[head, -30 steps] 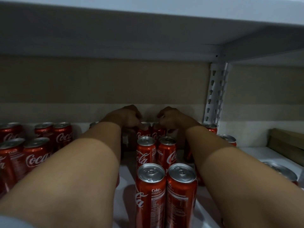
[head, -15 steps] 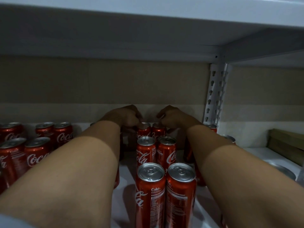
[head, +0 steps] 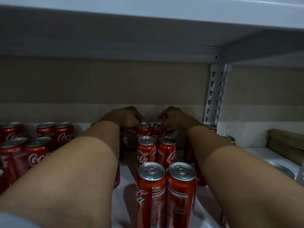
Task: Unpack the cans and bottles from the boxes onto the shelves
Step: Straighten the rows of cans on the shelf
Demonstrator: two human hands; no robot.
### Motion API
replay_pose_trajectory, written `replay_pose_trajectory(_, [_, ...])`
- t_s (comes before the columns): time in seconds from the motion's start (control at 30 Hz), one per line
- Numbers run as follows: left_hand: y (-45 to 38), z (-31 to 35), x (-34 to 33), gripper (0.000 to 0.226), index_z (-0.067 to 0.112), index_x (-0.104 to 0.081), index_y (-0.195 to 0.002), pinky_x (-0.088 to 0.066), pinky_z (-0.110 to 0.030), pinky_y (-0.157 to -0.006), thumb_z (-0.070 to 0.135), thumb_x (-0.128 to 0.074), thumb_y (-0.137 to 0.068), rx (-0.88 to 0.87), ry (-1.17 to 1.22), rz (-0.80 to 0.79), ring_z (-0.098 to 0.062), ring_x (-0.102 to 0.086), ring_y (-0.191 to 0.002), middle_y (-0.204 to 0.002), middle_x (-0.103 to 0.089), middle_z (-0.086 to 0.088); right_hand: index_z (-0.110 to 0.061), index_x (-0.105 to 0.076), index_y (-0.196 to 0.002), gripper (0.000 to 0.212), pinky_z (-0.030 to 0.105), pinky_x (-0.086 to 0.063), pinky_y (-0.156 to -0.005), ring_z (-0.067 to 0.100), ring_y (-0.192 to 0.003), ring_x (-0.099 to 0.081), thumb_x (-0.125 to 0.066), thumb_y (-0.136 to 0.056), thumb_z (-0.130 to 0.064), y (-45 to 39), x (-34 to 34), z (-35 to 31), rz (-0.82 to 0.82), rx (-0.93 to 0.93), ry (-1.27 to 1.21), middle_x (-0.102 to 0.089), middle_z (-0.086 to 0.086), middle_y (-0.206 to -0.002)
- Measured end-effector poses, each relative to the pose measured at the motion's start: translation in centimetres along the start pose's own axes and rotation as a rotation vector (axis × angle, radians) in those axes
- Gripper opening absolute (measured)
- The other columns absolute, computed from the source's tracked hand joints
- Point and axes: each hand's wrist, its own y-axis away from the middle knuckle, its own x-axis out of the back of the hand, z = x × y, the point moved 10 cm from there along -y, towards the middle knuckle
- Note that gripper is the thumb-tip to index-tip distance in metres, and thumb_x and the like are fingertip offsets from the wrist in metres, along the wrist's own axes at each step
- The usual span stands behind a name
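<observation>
- Reaching deep under the upper shelf, both arms stretch to the back of the white shelf, where the rearmost pair of red cans stands close to the back wall.
- The left hand sits with fingers curled over the top of the left rear can, and the right hand does the same on its neighbour; in the dim light it looks like a grip on the rims, though the fingertips are hidden behind the knuckles.
- Holding each can from above probably lets the hands set them down upright without knocking the cans in front.
- Two more pairs, a middle pair and a front pair, stand in line between the forearms, each can touching its partner, so the double row fills from the back forward.
- A separate group of cans stands to the left, apart from this row, and more cans show partly behind the right forearm.
- A perforated upright post marks the bay's right edge, with a wooden crate beyond it.
</observation>
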Motion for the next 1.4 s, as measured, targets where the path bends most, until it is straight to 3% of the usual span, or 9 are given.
replay_pose_trajectory(0.23, [0.2, 0.5, 0.0, 0.033, 0.015, -0.075, -0.119, -0.062, -0.042, -0.091, 0.023, -0.082, -0.087, -0.022, -0.126, 0.002, -0.022, -0.074, -0.101, -0.113, -0.076, -0.005, -0.009, -0.060, -0.132, 0.063, 0.041, -0.064, -0.072, 0.025, -0.096, -0.070, -0.088, -0.077, -0.018, 0.1, -0.1, 0.1, 0.008, -0.002, 0.030, -0.063, 0.015, -0.128])
replay_pose_trajectory(0.4, [2.5, 2.4, 1.0, 0.054, 0.016, -0.061, -0.140, -0.047, -0.031, -0.104, 0.039, -0.073, -0.092, -0.056, -0.417, 0.107, -0.021, -0.059, -0.123, -0.142, -0.058, 0.000, -0.013, -0.056, -0.138, 0.060, 0.038, -0.063, -0.073, 0.021, -0.095, -0.067, -0.080, -0.085, -0.029, 1.7, 0.3, -1.1, 0.021, 0.008, 0.061, -0.063, 0.010, -0.127])
replay_pose_trajectory(0.57, [6.8, 5.9, 1.8, 0.031, 0.006, -0.070, -0.122, -0.057, -0.037, -0.093, 0.019, -0.066, -0.094, -0.123, -0.381, 0.211, -0.030, -0.066, -0.108, -0.124, -0.067, -0.015, -0.014, -0.066, -0.126, 0.046, 0.039, -0.063, -0.075, 0.025, -0.102, -0.066, -0.080, -0.085, -0.028, 4.5, 1.8, -2.3, 0.023, 0.023, 0.118, -0.064, 0.006, -0.121])
replay_pose_trajectory(0.77, [12.4, 6.5, -2.4, 0.042, 0.027, -0.067, -0.121, -0.052, -0.015, -0.059, 0.000, -0.064, -0.089, -0.101, -0.326, -0.088, -0.006, -0.065, -0.087, -0.105, -0.070, 0.009, -0.014, -0.071, -0.118, 0.032, 0.045, -0.060, -0.091, 0.025, -0.102, -0.072, -0.072, -0.086, -0.016, 9.0, 1.2, -2.0, -0.212, -0.056, 0.166, -0.073, 0.007, -0.112])
replay_pose_trajectory(0.83, [13.3, 6.0, -3.2, 0.042, 0.032, -0.062, -0.130, -0.049, -0.019, -0.064, 0.014, -0.068, -0.092, -0.061, -0.389, -0.104, -0.007, -0.062, -0.088, -0.107, -0.067, 0.010, -0.015, -0.069, -0.121, 0.033, 0.044, -0.058, -0.095, 0.025, -0.105, -0.072, -0.068, -0.087, -0.014, 10.1, 0.5, -1.0, -0.289, -0.108, 0.108, -0.072, 0.007, -0.117])
replay_pose_trajectory(0.97, [13.4, 5.0, -2.8, 0.049, 0.031, -0.059, -0.140, -0.052, -0.035, -0.099, 0.028, -0.072, -0.093, -0.020, -0.459, 0.001, -0.016, -0.064, -0.108, -0.128, -0.066, 0.002, -0.016, -0.066, -0.127, 0.039, 0.036, -0.062, -0.082, 0.019, -0.094, -0.073, -0.074, -0.088, -0.011, 11.3, 0.9, -0.8, -0.225, -0.052, 0.100, -0.069, 0.005, -0.120])
replay_pose_trajectory(1.17, [13.6, 3.5, -3.0, 0.042, 0.024, -0.063, -0.131, -0.049, -0.021, -0.067, 0.033, -0.075, -0.092, -0.028, -0.326, 0.034, -0.007, -0.070, -0.089, -0.115, -0.072, 0.003, -0.014, -0.059, -0.137, 0.053, 0.032, -0.063, -0.071, 0.021, -0.097, -0.068, -0.078, -0.087, -0.018, 12.1, 0.1, -0.4, -0.106, -0.010, 0.044, -0.065, 0.006, -0.126])
replay_pose_trajectory(1.3, [13.5, 3.1, -2.7, 0.048, 0.021, -0.071, -0.116, -0.060, -0.038, -0.089, 0.048, -0.084, -0.078, -0.037, -0.309, 0.062, -0.015, -0.075, -0.088, -0.109, -0.075, 0.001, -0.018, -0.057, -0.139, 0.063, 0.025, -0.055, -0.064, 0.018, -0.100, -0.066, -0.081, -0.084, -0.034, 12.0, -0.2, -0.9, -0.083, 0.014, 0.108, -0.064, 0.004, -0.129])
replay_pose_trajectory(1.4, [13.5, 2.8, -2.5, 0.067, 0.022, -0.065, -0.128, -0.057, -0.042, -0.098, 0.059, -0.083, -0.074, -0.009, -0.347, 0.041, -0.015, -0.074, -0.093, -0.114, -0.074, 0.001, -0.019, -0.053, -0.141, 0.066, 0.031, -0.059, -0.074, 0.019, -0.101, -0.065, -0.079, -0.084, -0.039, 11.8, -0.4, -1.2, -0.103, 0.005, 0.156, -0.062, 0.005, -0.132])
